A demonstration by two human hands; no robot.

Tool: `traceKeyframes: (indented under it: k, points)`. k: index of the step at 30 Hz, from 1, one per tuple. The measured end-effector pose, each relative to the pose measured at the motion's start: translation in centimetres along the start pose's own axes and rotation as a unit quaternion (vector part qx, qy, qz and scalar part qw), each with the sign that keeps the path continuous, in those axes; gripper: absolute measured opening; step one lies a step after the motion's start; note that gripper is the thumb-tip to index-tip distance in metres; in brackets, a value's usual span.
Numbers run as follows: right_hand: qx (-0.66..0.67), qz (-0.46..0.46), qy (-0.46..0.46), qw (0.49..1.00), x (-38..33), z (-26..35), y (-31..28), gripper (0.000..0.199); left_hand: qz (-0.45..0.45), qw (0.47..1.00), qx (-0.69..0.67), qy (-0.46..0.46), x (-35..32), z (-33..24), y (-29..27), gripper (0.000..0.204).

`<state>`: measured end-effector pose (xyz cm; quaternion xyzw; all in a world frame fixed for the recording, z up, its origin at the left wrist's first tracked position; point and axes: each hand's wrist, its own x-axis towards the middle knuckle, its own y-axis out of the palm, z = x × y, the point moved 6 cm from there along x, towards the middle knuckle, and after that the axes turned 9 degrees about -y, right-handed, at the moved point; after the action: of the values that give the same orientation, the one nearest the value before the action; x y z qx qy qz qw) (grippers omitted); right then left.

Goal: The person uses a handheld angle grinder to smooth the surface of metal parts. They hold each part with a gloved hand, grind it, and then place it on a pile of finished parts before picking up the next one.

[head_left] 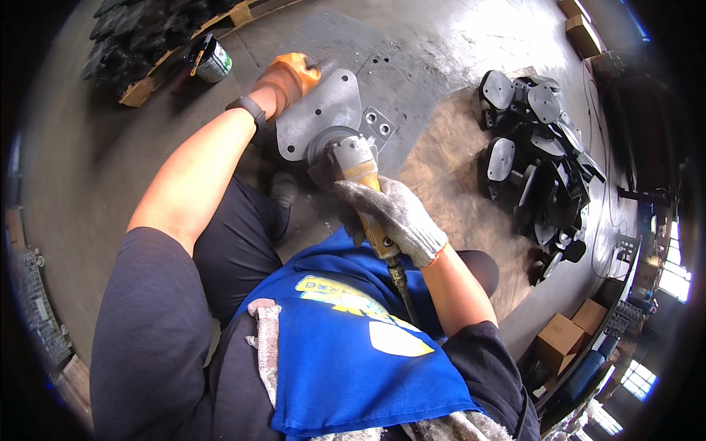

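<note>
The left hand (pixel 294 76), in an orange glove with arm outstretched, grips the grey perforated steel plate (pixel 320 110). The right hand (pixel 397 214), in a grey knit glove, is closed around the yellow-bodied angle grinder (pixel 360 173) resting on the plate.

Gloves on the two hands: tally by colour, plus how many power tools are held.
Orange glove: 1, on the left hand, pressing the grey metal plate
Grey knit glove: 1, on the right hand
Angle grinder: 1, held in the right hand
Total: 3

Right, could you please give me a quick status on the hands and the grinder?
Left hand steadies metal plate. Right hand grips angle grinder, disc on plate. Nothing between.
</note>
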<state>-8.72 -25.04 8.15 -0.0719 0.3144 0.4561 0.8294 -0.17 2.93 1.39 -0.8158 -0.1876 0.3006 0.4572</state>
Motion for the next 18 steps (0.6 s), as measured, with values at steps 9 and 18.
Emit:
traceKeyframes:
  k: [9,18]
  points:
    - [0.005,-0.015,0.005,1.0,0.1,-0.1,0.1,0.035,-0.016,1.0,-0.003,0.015,-0.5,-0.5,0.0,0.047]
    - [0.058,-0.018,-0.012,0.998,-0.1,0.8,-0.2,0.039,-0.019,1.0,0.0,0.016,-0.8,-0.7,-0.3,0.053]
